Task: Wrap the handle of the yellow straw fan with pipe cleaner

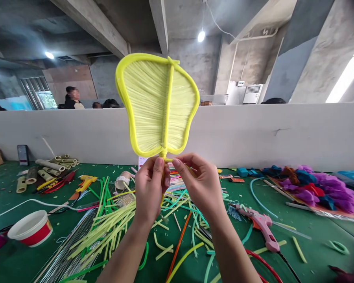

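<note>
A yellow hand fan [147, 106] made of fuzzy pipe cleaners stands upright before me, with a thick bright rim, a pale ribbed face and a central spine. My left hand [152, 184] is closed round its handle just under the face. With thumb and forefinger, my right hand [199, 179] pinches the end of a yellow pipe cleaner [168, 160] that comes off the top of the handle. The lower handle is partly hidden behind my left fingers. Below my hands lie many loose light-green pipe cleaner pieces [106, 232] on the green table [153, 271].
A pink glue gun [261, 226] lies at right, near purple, blue and red fuzzy bundles [321, 184]. On the left are a paper cup [32, 230], a yellow glue gun [86, 182], bamboo tubes [51, 167] and metal wires [70, 243]. A white partition [253, 133] rises behind; a person [73, 98] is beyond it.
</note>
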### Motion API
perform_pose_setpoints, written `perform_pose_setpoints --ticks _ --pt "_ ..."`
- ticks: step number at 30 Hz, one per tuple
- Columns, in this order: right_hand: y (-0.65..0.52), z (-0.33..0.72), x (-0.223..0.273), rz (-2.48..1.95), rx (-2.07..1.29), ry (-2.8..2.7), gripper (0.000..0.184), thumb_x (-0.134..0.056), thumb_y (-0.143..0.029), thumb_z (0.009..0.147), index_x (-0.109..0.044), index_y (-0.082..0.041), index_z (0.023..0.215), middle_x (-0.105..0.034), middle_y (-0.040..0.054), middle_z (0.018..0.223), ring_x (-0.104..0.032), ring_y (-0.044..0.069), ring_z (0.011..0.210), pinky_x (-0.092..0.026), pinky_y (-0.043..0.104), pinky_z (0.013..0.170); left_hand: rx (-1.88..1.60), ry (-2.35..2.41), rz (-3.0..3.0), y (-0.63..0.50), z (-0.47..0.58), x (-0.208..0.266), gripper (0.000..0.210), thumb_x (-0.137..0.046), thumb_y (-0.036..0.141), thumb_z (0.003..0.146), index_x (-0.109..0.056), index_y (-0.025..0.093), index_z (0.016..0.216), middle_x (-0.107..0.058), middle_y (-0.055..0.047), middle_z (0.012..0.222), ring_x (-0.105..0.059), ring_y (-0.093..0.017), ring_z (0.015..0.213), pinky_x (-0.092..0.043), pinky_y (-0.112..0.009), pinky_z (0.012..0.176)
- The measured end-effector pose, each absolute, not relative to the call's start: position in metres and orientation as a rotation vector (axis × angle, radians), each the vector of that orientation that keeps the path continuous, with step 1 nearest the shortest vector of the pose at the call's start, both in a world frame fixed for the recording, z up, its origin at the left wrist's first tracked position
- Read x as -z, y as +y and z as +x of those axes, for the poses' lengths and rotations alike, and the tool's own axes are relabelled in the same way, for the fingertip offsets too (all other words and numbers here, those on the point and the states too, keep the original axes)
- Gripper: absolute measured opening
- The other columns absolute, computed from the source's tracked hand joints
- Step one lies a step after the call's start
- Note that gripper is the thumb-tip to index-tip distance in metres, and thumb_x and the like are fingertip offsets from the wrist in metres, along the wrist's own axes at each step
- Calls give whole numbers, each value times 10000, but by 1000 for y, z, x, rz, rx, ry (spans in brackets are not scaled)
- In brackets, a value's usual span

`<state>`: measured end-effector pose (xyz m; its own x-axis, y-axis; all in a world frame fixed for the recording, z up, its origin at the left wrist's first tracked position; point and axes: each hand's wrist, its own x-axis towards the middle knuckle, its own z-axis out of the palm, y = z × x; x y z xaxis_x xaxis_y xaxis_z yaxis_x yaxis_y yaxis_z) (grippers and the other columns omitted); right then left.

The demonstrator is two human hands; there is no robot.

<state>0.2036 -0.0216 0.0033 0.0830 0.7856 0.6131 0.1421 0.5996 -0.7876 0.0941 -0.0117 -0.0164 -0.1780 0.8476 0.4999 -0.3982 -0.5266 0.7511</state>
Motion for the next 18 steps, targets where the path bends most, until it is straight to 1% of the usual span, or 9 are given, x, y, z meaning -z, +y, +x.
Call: perform_pose_setpoints --ticks 3,7,9,13,14,16,18 --pt "-24 202 -3 -852 -586 -1417 167 -692 -336 871 -716 -171 863 -746 56 808 -674 172 706 -538 300 638 -1857 680 1263 -15 95 18 350 -624 480 923 -527 192 750 -498 52 585 -451 -57 440 -352 -160 386" --pt "-26 196 -2 -868 -547 -1359 154 -729 -336 839 -738 -182 840 -759 56 788 -678 171 674 -532 292 596 -1873 761 1301 -17 96 20 366 -544 520 956 -527 200 777 -507 51 607 -478 -69 431 -394 -182 398" --pt "-25 191 -1 -844 -560 -1322 136 -738 -323 827 -743 -188 817 -752 45 754 -664 156 613 -528 280 555 -1886 783 1298 -17 95 21 384 -521 531 963 -530 199 770 -518 47 608 -489 -73 444 -403 -182 420" --pt "-22 182 2 -783 -665 -1273 156 -718 -341 841 -729 -189 808 -689 10 642 -565 110 436 -469 248 410 -1940 898 1247 -12 93 25 413 -562 566 927 -593 183 777 -586 15 650 -556 -99 568 -454 -181 526" --pt "-20 181 3 -785 -674 -1273 162 -713 -346 847 -724 -188 809 -669 1 614 -545 104 412 -452 243 389 -1945 923 1229 -10 93 26 417 -585 575 909 -602 181 773 -587 14 649 -556 -102 575 -453 -182 527" --pt "-18 180 4 -801 -667 -1291 161 -693 -339 863 -718 -184 823 -651 -6 592 -536 100 394 -444 241 384 -1917 921 1199 -9 93 26 428 -614 591 881 -584 187 742 -546 33 594 -520 -97 509 -422 -186 471" --pt "-16 181 5 -822 -626 -1316 150 -675 -318 875 -718 -179 838 -680 12 636 -568 106 423 -460 244 411 -1867 876 1180 -9 94 26 452 -616 606 870 -534 198 694 -481 57 523 -456 -87 413 -365 -193 393"
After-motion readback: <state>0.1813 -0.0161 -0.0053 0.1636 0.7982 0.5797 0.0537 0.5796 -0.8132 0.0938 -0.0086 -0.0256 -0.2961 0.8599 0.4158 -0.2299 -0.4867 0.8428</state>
